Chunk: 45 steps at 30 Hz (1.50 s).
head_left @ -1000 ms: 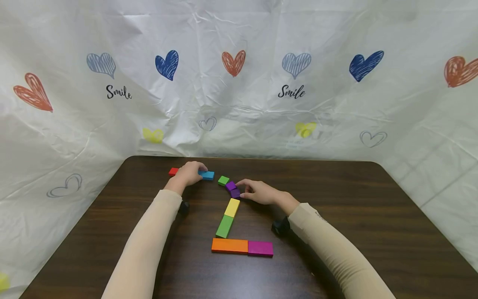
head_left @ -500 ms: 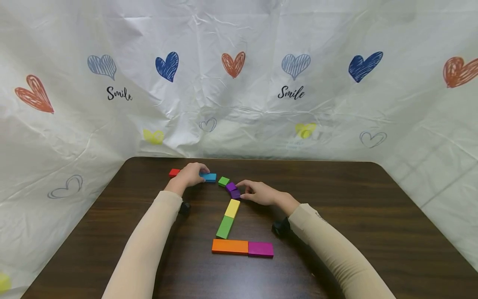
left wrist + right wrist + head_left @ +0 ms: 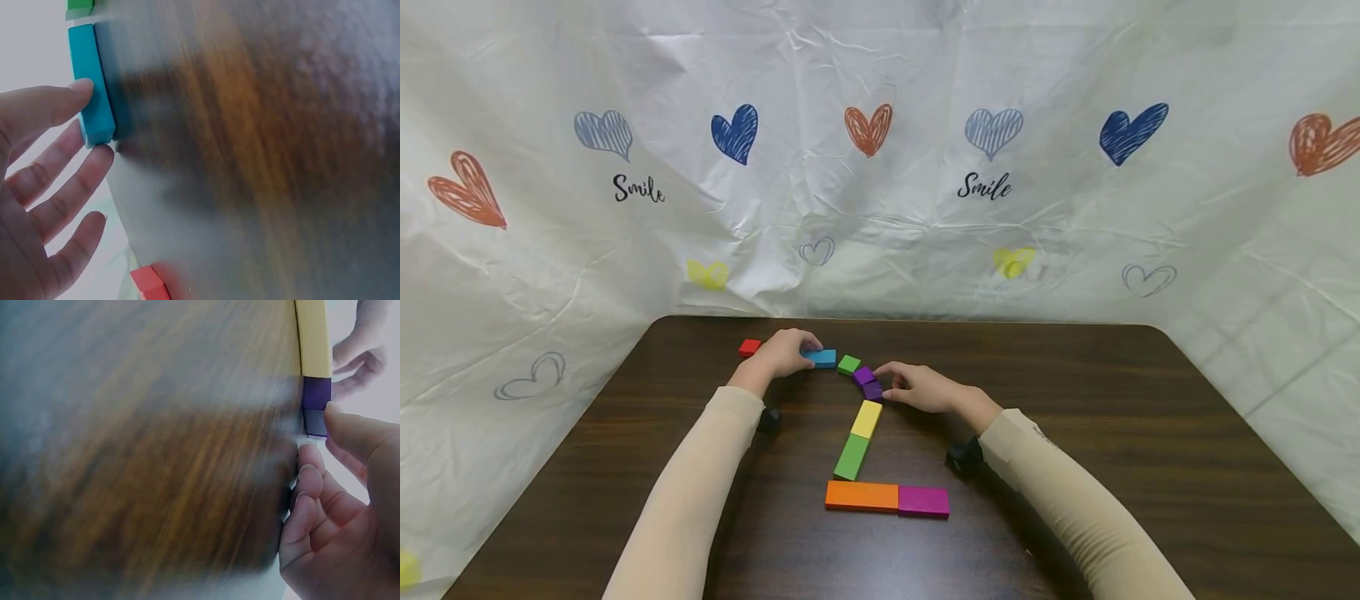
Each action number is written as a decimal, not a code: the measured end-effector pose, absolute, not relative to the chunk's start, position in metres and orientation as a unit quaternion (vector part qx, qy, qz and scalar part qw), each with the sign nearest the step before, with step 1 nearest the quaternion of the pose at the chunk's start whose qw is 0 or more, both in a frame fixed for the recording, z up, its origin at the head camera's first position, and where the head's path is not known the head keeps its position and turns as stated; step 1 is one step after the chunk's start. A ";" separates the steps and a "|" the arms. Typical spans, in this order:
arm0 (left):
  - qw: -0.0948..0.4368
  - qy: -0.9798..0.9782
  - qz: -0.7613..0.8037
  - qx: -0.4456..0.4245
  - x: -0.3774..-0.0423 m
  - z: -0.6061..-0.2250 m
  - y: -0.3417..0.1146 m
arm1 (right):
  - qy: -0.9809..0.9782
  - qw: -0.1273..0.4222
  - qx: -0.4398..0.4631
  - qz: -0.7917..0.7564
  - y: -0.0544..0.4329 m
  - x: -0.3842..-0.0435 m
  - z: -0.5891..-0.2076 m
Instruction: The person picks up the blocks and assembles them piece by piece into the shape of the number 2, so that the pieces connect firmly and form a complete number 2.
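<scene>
My left hand (image 3: 784,353) pinches a blue rectangular block (image 3: 822,358) near the table's far edge; in the left wrist view the thumb presses one long side of that block. A small green block (image 3: 849,365) lies just right of the blue one, with a narrow gap between. My right hand (image 3: 928,389) has its thumb and index finger at two purple blocks, one farther back (image 3: 864,375) and one nearer (image 3: 873,391). In the right wrist view the thumb tip touches purple (image 3: 317,394), while the index finger is partly hidden behind.
A red block (image 3: 749,347) lies left of my left hand. Yellow (image 3: 867,419) and green (image 3: 852,457) blocks run end to end toward me. Nearest me, orange (image 3: 862,496) and magenta (image 3: 923,501) blocks form a row on the dark wooden table (image 3: 1120,467).
The blue block in my left hand has slid slightly right and a little nearer me, closer to the small green block. My right hand and the other blocks stay in place.
</scene>
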<state>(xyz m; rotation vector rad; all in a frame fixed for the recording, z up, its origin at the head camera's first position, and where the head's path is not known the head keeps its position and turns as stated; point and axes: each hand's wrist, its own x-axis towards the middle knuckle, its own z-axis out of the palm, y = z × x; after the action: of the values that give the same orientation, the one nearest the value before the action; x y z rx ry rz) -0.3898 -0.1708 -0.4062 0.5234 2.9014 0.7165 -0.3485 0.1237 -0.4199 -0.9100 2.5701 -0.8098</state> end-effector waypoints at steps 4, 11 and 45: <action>0.053 0.953 0.241 0.174 -0.389 -0.405 -0.172 | 0.895 0.147 -0.314 -0.280 0.124 -0.349 -0.420; 0.057 0.950 0.249 0.180 -0.387 -0.405 -0.173 | 0.895 0.148 -0.314 -0.279 0.123 -0.347 -0.418; 0.059 0.948 0.251 0.186 -0.386 -0.408 -0.169 | 0.898 0.150 -0.309 -0.276 0.123 -0.346 -0.418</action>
<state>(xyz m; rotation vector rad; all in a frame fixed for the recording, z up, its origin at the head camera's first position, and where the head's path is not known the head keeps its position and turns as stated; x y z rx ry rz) -0.3859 -0.1687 -0.4084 0.5628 2.8716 0.7612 -0.3459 0.1230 -0.4177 -0.8889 2.5786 -0.7918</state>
